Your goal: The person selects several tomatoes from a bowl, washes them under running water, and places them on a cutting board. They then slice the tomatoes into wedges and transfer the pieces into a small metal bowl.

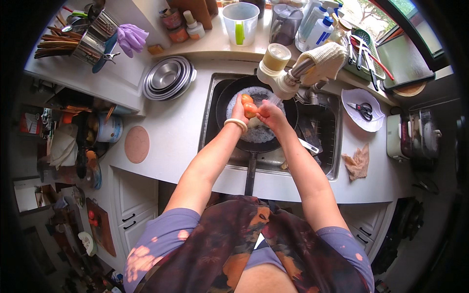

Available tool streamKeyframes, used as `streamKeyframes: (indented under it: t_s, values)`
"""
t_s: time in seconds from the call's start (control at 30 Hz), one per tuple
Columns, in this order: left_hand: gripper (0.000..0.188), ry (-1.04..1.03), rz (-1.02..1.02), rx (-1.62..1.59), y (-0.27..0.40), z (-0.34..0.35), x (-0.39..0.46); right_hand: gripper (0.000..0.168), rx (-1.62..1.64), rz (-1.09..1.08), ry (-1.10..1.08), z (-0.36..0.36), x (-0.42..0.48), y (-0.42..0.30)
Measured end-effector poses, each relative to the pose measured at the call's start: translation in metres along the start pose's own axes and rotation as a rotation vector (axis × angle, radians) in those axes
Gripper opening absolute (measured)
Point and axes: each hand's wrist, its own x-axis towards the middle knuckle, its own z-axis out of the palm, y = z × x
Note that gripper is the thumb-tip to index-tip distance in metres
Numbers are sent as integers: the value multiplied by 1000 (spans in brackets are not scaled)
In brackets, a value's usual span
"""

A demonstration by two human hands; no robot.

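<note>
My left hand [239, 112] cups two orange-red tomatoes [250, 109] over a black frying pan [252, 166] in the steel sink. My right hand [272, 114] is beside them, its fingertips at the lower tomato; its grip is partly hidden. Water falls from the faucet with a filter head [280, 82] onto or just by my right hand. Foamy water [256, 136] fills the pan's middle. The pan's handle reaches over the sink's front edge towards me.
Nested steel bowls [166, 77] and a pink round mat [137, 144] are on the left counter. On the right are a white leaf-shaped dish [351, 100] with scissors [363, 110] and a crumpled cloth [357, 163]. A measuring jug [240, 22] stands on the ledge behind the sink.
</note>
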Motion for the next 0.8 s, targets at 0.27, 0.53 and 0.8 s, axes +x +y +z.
streamKeyframes:
  t_s: [0.27,0.53,0.8]
  values:
    - [40,-97,-138,116,-31,24,8,21,-532,-145,180,-34,-17,-31]
    - [27,-376,-31,87,-42,11,-1,20,-440,-111,237,-75,-17,-104]
    - [59,354,351,713,-62,-2,4,20,-797,-174,-51,-80,13,-88]
